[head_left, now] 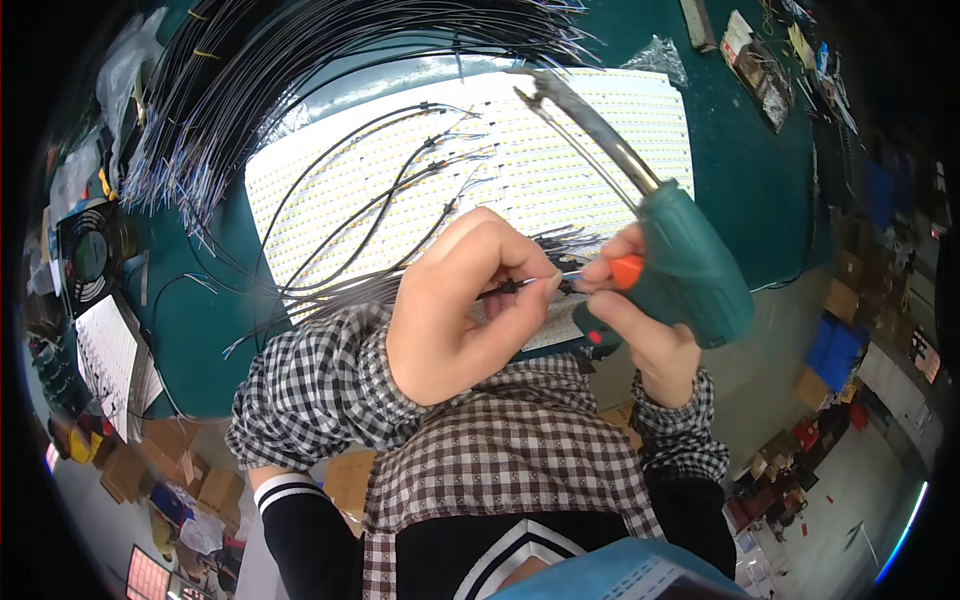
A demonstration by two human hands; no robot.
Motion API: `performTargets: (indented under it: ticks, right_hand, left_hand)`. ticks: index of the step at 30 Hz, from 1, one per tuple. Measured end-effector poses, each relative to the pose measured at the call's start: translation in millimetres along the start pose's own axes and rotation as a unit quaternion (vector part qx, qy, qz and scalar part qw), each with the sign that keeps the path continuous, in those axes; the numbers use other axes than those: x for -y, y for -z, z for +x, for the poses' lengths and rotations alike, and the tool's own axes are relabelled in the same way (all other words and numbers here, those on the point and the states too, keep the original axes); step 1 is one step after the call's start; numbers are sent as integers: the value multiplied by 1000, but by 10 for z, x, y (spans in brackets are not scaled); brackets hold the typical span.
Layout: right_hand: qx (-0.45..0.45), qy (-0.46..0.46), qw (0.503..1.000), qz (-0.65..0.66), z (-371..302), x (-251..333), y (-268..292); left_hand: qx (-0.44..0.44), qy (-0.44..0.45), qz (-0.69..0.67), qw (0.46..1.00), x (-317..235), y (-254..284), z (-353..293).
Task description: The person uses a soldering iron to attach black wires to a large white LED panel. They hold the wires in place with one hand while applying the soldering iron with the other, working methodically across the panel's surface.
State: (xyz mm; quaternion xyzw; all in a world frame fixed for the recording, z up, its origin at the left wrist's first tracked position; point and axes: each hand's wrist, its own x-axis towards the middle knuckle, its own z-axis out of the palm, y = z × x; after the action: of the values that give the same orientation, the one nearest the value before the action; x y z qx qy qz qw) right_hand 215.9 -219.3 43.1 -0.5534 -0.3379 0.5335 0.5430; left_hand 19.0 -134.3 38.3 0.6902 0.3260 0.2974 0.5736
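My left hand (465, 310) is closed, its thumb and finger pinching a thin black cable (508, 286) near its end. A green soldering gun (690, 260) with an orange trigger is held in my right hand (645, 335), its metal tip (540, 88) pointing up and away over the panel. The right fingertips come close to the left ones at the cable's end; whether they also pinch its fine wires is too small to tell. Beneath lies a white LED board panel (590, 130) with rows of yellow dots. Several black cables (385, 195) with stripped coloured ends rest across it.
A large bundle of black cables (300, 45) covers the back left of the green table (735, 225). A black fan (92, 250) and white papers (110, 350) stand at the left edge. A worn block (755, 70) lies at the back right; cardboard boxes (215, 495) are on the floor.
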Motion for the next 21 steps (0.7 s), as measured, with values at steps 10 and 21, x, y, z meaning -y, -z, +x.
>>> performTargets:
  ticks: [10,21]
  right_hand:
    - [-1,48,998,-28,27,-99,-13]
    - [4,33,999,-13,-32,-112,-61]
  left_hand:
    - [5,55,12,998,-103,-107,-32]
    - [-31,84,-152,984,27,-234,-124]
